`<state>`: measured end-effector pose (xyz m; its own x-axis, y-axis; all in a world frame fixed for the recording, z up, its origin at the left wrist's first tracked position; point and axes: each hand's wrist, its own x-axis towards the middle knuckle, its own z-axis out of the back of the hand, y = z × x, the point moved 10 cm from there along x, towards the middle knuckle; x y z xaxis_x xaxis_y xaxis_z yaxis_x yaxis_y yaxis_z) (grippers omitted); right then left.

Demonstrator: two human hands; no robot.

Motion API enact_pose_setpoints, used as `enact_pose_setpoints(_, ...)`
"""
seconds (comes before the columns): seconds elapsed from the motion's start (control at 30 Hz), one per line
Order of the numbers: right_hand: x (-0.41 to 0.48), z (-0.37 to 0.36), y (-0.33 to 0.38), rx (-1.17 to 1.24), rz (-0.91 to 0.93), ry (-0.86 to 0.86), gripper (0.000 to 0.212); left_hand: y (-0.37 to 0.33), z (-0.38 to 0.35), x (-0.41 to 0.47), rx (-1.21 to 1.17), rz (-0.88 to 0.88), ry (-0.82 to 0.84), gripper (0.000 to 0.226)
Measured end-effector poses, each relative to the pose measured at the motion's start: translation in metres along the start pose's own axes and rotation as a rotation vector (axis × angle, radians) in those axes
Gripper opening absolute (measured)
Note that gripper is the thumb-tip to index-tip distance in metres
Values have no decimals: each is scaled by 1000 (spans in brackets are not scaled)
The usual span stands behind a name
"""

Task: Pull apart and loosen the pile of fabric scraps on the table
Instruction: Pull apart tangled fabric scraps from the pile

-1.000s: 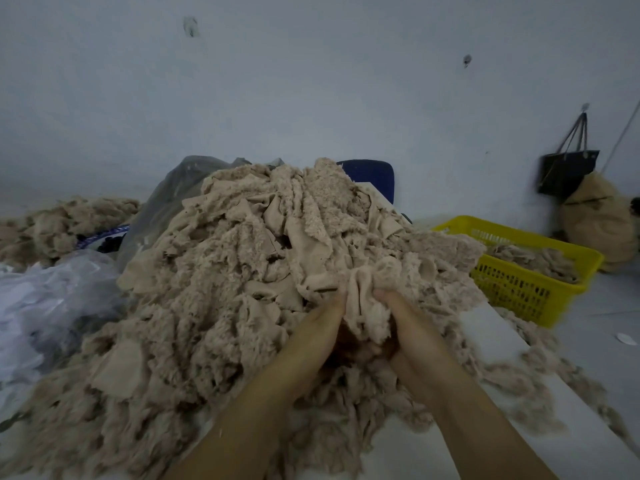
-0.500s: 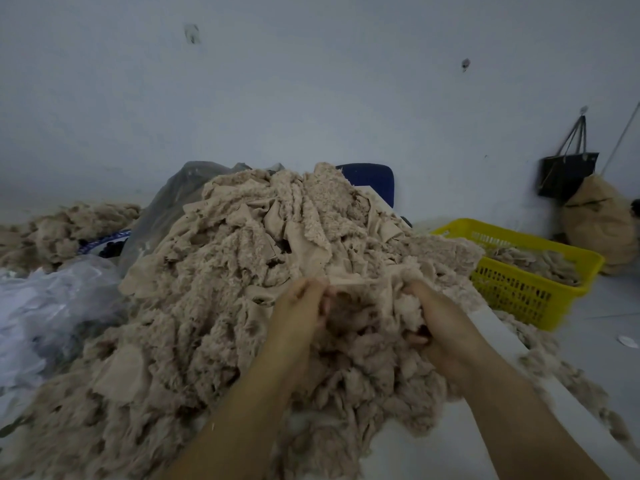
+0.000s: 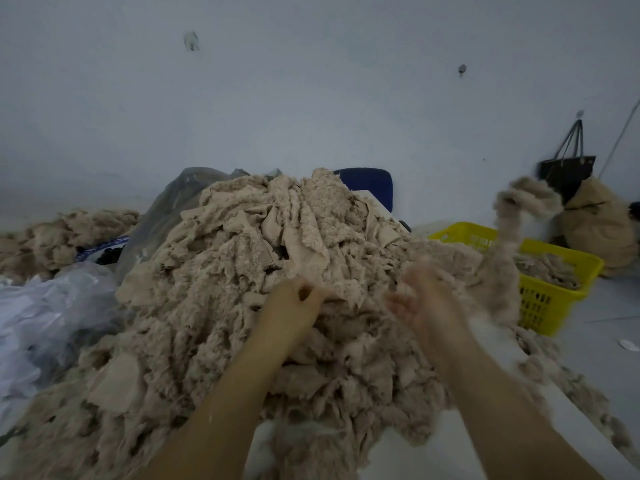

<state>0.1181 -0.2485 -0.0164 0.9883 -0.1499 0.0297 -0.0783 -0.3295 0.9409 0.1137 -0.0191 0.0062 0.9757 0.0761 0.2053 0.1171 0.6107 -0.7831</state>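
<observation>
— White wall behind, white table [image 3: 415,459] below: where does your pile of fabric scraps [image 3: 242,271] sit?
— Heaped on that table before you; your left hand [image 3: 289,301] grips a fold of it, fingers curled
— And your right hand [image 3: 420,301]?
— Blurred, fingers spread, holding nothing; a loose clump [image 3: 523,199] hangs in the air over the yellow basket [image 3: 543,303], which holds more scraps

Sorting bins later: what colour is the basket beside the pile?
Yellow basket, best seen in the head view.

Two hands: left hand [image 3: 294,308], right hand [image 3: 427,301]; one main scrap pile [image 3: 242,271]; one yellow basket [image 3: 554,306]; one black bag [image 3: 568,174].
</observation>
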Motion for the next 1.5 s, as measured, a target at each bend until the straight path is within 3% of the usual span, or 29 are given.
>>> enact_pose_setpoints(0.07, -7, -39, -13, -446, 88, 100, 42, 19, 6, 7, -204, 134, -102, 20)
enact_pose_setpoints(0.13, -13, -76, -23, -733, 205, 241, 47, 41, -4, 6, -418, 296, -119, 27)
enact_pose_setpoints(0.2, -15, -94, -29, -932, 271, 306, 31, 55, -20, -1, -664, 460, -83, 25)
enact_pose_setpoints(0.23, -17, -97, -33, -955, 271, 323, 15, 59, -25, -3, -768, 513, -59, 24)
enact_pose_setpoints(0.33, -31, -104, -46, -845, 269, 385, 35, 52, -33, -2, -885, 566, 75, 33)
enact_pose_setpoints(0.4, -43, -106, -52, -778, 249, 429, 38, 41, -37, 1, -941, 587, 136, 25)
enact_pose_setpoints(0.47, -47, -98, -51, -730, 218, 399, 42, 31, -36, 5, -1076, 618, 110, 22)
enact_pose_setpoints(0.57, -38, -58, -44, -575, 123, 211, 42, 23, -30, 14, -1413, 619, 21, 20)
enact_pose_setpoints(0.63, -39, -46, -39, -614, 161, 169, 47, 26, -23, 14, -1528, 631, -35, 19)
enact_pose_setpoints(0.73, -39, -37, -41, -668, 184, 153, 46, 23, -25, 7, -1553, 641, -32, 27)
enact_pose_setpoints(0.9, -31, -38, -33, -773, 204, 151, 28, 5, -38, -5, -1273, 495, 37, 21)
enact_pose_setpoints(1.0, -41, -63, -4, -698, 336, 133, 45, -5, -36, -9, -1067, 334, 24, 22)
enact_pose_setpoints(1.07, -37, -77, -8, -578, 213, 174, 39, -17, -36, -18, -808, 195, 15, 22)
enact_pose_setpoints(1.13, -25, -81, -23, -347, -20, 188, 12, -30, -41, -28, -395, 16, 14, 22)
enact_pose_setpoints(1.2, -13, -68, -32, -243, -140, 133, 21, -31, -46, -35, -200, -70, 3, 24)
enact_pose_setpoints(1.27, -2, -48, -34, -221, -131, 1, 28, -22, -39, -39, -315, -43, -72, 26)
enact_pose_setpoints(1.33, 0, -39, -37, -153, -89, -55, 31, -2, -33, -41, -571, 98, -174, 29)
enact_pose_setpoints(1.43, -1, -40, -47, -11, -86, -48, 28, 23, -49, -43, -1040, 364, -172, 30)
enact_pose_setpoints(1.5, -4, -45, -48, 84, -96, -20, 29, 32, -59, -44, -1229, 507, -140, 33)
